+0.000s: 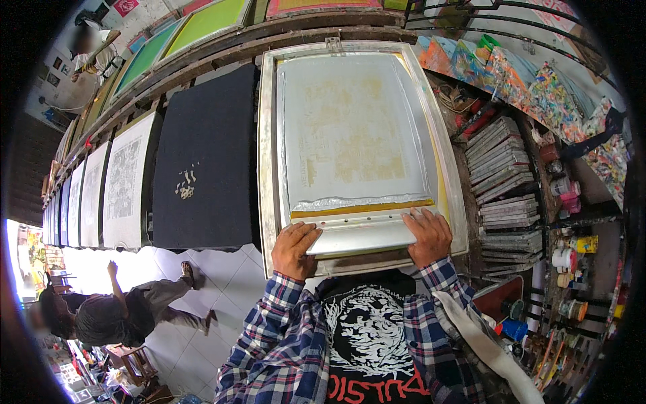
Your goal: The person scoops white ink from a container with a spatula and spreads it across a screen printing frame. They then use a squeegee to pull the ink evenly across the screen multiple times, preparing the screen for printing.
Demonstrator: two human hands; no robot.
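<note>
A silver squeegee [363, 237] lies crosswise at the near end of a screen-printing frame [268, 121]. My left hand [295, 249] grips its left end, and my right hand [428, 237] is closed round its right end, fingers over the top edge. Beyond the squeegee stretches the grey mesh [356, 135] with a faint yellowish stencil, bordered by silvery tape. A strip of yellow-brown [356, 208] shows along the mesh just ahead of the blade. What lies under the frame is hidden.
Left of the frame, a black cloth [208, 121] with a small pale print covers a board; white printed pieces [128, 182] follow in a row. Stacked frames or slats [501, 161] and paint tubs [565, 259] stand right. One person [121, 310] walks at lower left; another [97, 50] stands far left.
</note>
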